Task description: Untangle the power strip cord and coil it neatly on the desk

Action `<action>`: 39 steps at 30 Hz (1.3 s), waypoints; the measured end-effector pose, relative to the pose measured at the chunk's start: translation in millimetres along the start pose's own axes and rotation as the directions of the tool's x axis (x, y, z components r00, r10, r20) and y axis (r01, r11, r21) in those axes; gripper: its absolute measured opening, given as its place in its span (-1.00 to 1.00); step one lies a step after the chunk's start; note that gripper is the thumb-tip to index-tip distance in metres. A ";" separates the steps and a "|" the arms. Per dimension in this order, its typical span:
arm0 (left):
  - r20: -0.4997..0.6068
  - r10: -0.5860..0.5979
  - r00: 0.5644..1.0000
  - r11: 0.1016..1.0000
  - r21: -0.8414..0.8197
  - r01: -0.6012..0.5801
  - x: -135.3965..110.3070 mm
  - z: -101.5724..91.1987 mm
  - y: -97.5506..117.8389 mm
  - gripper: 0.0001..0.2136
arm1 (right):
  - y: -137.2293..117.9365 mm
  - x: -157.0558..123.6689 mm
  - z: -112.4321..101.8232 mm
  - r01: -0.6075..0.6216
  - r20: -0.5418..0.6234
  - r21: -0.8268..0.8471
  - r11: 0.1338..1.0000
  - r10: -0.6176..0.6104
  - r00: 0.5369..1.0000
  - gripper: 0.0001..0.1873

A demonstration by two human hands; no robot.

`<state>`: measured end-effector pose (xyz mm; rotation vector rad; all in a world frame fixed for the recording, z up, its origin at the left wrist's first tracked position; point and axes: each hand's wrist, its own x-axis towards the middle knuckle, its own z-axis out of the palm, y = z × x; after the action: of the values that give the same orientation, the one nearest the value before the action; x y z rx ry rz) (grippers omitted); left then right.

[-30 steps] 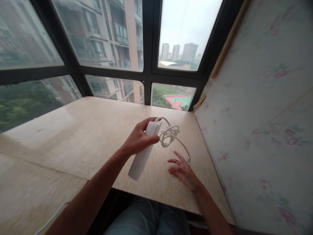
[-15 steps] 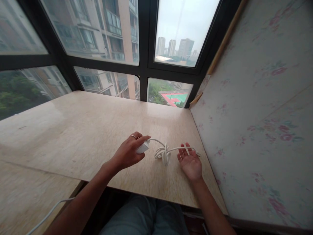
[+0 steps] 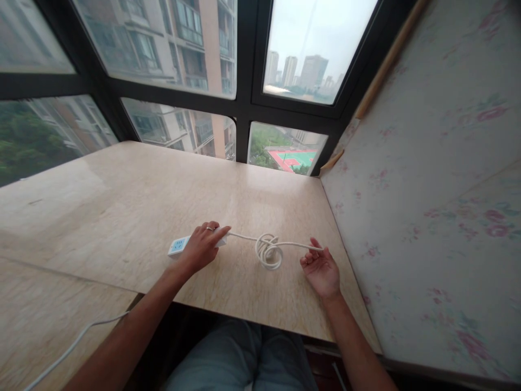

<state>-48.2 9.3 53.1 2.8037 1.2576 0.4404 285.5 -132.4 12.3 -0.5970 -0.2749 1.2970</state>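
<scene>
A white power strip (image 3: 178,245) lies flat on the light wooden tabletop (image 3: 171,190), sockets up. My left hand (image 3: 203,247) rests over its right end with fingers closed on it. Its white cord (image 3: 268,250) runs right in a knotted coil. My right hand (image 3: 321,267), palm up with fingers curled, holds the cord's far end near the table's right side.
Large dark-framed windows (image 3: 244,81) stand behind the table. A floral-patterned wall panel (image 3: 427,190) closes off the right side. Another white cable (image 3: 69,347) crosses a lower wooden surface at the bottom left. My knees (image 3: 240,358) sit under the table's front edge.
The power strip went from held up in the air to lying flat on the table. My right hand turned palm up and took the cord's end, pulling it straighter.
</scene>
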 end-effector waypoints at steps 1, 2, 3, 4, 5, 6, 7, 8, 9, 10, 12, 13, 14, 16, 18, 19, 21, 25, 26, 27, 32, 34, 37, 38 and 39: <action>0.010 -0.005 1.000 1.000 -0.004 0.005 -1.5 0.8 -3.0 -0.47 | 0.1 -0.5 0.7 -0.007 0.005 -0.019 1.000 0.007 1.000 -0.73; 0.023 -0.008 1.000 1.000 -0.009 0.008 -2.7 1.1 -5.7 -0.48 | 0.1 -0.9 1.2 -0.017 0.009 -0.035 0.999 0.017 1.000 -0.71; 0.038 -0.009 0.999 1.000 -0.014 0.009 -3.6 0.9 -8.2 -0.47 | 0.1 -1.1 1.3 -0.029 0.014 -0.051 0.998 0.029 0.999 -0.70; 0.054 -0.010 0.998 1.000 -0.015 0.010 -4.3 0.3 -10.5 -0.46 | 0.1 -1.1 1.2 -0.041 0.018 -0.069 0.997 0.042 0.999 -0.69; 0.073 -0.015 0.997 1.000 -0.012 0.016 -4.7 -0.4 -12.6 -0.45 | 0.1 -1.0 0.9 -0.049 0.021 -0.091 0.995 0.051 0.998 -0.68; 0.092 -0.025 0.995 1.000 -0.007 0.026 -5.1 -1.1 -14.5 -0.44 | 0.0 -0.8 0.4 -0.051 0.022 -0.117 0.992 0.054 0.998 -0.67; 0.111 -0.038 0.993 0.999 -0.002 0.038 -5.5 -1.7 -16.4 -0.44 | 0.0 -0.6 -0.1 -0.050 0.021 -0.145 0.988 0.053 0.998 -0.65; 0.127 -0.052 0.991 0.999 0.001 0.053 -6.0 -2.1 -18.3 -0.44 | -0.1 -0.3 -0.4 -0.045 0.019 -0.171 0.984 0.049 0.999 -0.64; 0.140 -0.064 0.988 0.998 0.003 0.065 -6.8 -2.5 -20.1 -0.44 | -0.1 -0.1 -0.6 -0.040 0.016 -0.192 0.981 0.044 0.999 -0.63; 0.148 -0.075 0.986 0.997 0.006 0.075 -7.8 -2.7 -22.0 -0.44 | -0.1 0.1 -0.5 -0.038 0.013 -0.204 0.978 0.041 0.999 -0.62; 0.152 -0.094 0.984 0.996 0.018 0.093 -10.3 -2.8 -25.6 -0.45 | 0.4 0.2 0.4 -0.042 0.006 -0.204 0.978 0.045 0.999 -0.60; 0.154 -0.106 0.982 0.994 0.027 0.103 -11.8 -2.9 -27.4 -0.46 | 0.8 0.1 1.1 -0.047 0.003 -0.199 0.979 0.049 0.999 -0.60; 0.158 -0.118 0.980 0.993 0.037 0.113 -13.2 -2.9 -29.1 -0.46 | 1.4 0.0 1.8 -0.053 0.003 -0.195 0.979 0.055 0.998 -0.60; 0.173 -0.135 0.976 0.990 0.052 0.128 -15.7 -2.9 -32.5 -0.47 | 3.0 -0.2 2.9 -0.065 0.006 -0.194 0.979 0.067 0.998 -0.62; 0.186 -0.139 0.973 0.989 0.067 0.129 -17.6 -2.5 -36.0 -0.47 | 5.0 -0.2 3.0 -0.073 0.011 -0.199 0.977 0.077 0.997 -0.64; 0.188 -0.136 0.973 0.990 0.074 0.124 -18.3 -2.1 -37.9 -0.47 | 6.1 -0.1 2.7 -0.076 0.011 -0.202 0.977 0.080 0.997 -0.64; 0.188 -0.127 0.974 0.990 0.084 0.113 -19.4 -1.2 -41.9 -0.47 | 8.2 0.4 1.6 -0.072 0.004 -0.208 0.976 0.074 0.997 -0.64; 0.190 -0.141 0.972 0.988 0.083 0.128 -20.9 -1.2 -50.0 -0.48 | 11.2 1.6 -0.9 -0.047 -0.022 -0.233 0.971 0.043 0.999 -0.67; 0.193 -0.151 0.970 0.987 0.086 0.136 -21.2 -2.0 -51.9 -0.48 | 11.5 1.9 -1.2 -0.042 -0.029 -0.238 0.970 0.036 0.999 -0.68; 0.197 -0.160 0.967 0.985 0.093 0.144 -21.5 -3.2 -53.8 -0.48 | 11.7 2.1 -1.4 -0.036 -0.034 -0.241 0.970 0.029 0.999 -0.69; 0.221 -0.204 0.954 0.974 0.138 0.177 -22.1 -9.2 -62.9 -0.48 | 11.1 2.6 -2.1 -0.007 -0.043 -0.249 0.968 -0.003 0.999 -0.72; 0.229 -0.235 0.945 0.967 0.154 0.203 -21.5 -10.1 -65.7 -0.47 | 10.7 2.7 -2.8 0.018 -0.035 -0.266 0.964 -0.028 0.999 -0.73; 0.234 -0.302 0.924 0.946 0.192 0.261 -19.2 -10.4 -67.2 -0.44 | 10.6 2.5 -3.5 0.051 -0.023 -0.275 0.960 -0.060 0.998 -0.73; 0.230 -0.326 0.917 0.937 0.208 0.281 -18.3 -10.5 -66.8 -0.44 | 10.8 2.2 -3.4 0.057 -0.022 -0.271 0.961 -0.066 0.998 -0.73; 0.225 -0.350 0.909 0.927 0.225 0.301 -17.5 -10.5 -66.2 -0.44 | 11.0 1.8 -3.1 0.060 -0.024 -0.264 0.963 -0.069 0.997 -0.74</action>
<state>-110.2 40.0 49.1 2.5917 1.7343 -0.0678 278.6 -129.8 3.4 -0.8271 -0.4407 1.1955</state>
